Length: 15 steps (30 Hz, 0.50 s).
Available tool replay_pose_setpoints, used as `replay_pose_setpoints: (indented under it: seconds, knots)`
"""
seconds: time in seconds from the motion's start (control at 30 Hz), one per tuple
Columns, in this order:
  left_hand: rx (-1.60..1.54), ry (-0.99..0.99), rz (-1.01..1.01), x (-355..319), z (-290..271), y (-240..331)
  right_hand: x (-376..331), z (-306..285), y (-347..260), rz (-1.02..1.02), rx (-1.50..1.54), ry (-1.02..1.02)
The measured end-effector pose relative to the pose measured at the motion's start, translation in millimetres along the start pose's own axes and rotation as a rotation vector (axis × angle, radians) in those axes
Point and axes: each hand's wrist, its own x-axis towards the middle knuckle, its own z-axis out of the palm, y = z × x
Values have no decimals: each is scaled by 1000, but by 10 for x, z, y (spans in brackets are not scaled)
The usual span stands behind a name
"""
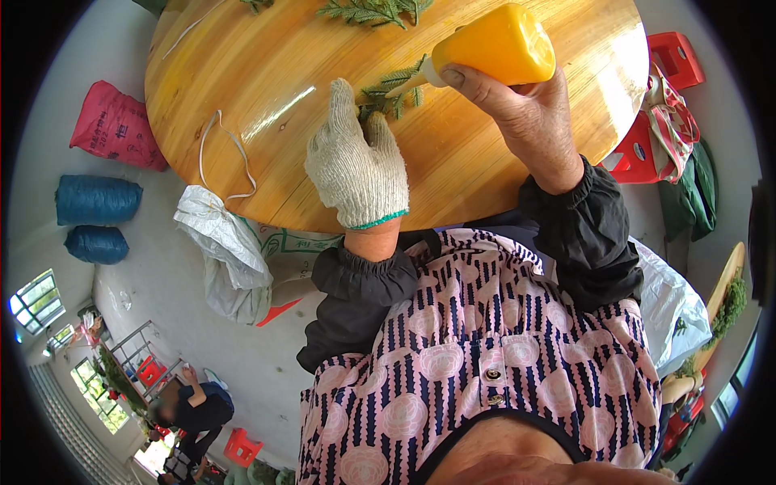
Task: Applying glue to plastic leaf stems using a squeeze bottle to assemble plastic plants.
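My left hand [356,162], in a white knitted glove with a green cuff edge, is closed on the near end of a green artificial-looking sprig [396,85]. Its index finger points away from me. Bare fingers of my right hand [517,105] wrap round a yellow squeeze bottle [495,47], tilted with its narrow nozzle toward the left. The nozzle tip lies against or just beside the sprig near my left hand; I cannot tell whether it touches. Both hands are over a round wooden table [267,153].
More green sprigs [376,10] lie at the table's far edge. A white cord [242,158] hangs over its left edge beside a white woven sack [226,250]. Pink [117,125] and blue bundles [97,200] stand on the left. Red stools [634,149] are at right; another person [198,408] bends far lower left.
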Motion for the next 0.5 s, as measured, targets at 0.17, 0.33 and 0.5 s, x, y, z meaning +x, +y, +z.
replay_pose_setpoints:
  seconds: [0.17,0.33,0.5]
  knots:
    - [-18,5,11,-20,54,-5,-2,-101,-39,-23,-43,8]
    - [33,-31,-13,-5,14,-22,-24,-139,-123,16,-112,29]
    - [-12,7,29,6,-8,-19,-77,-130,-73,6,-82,54]
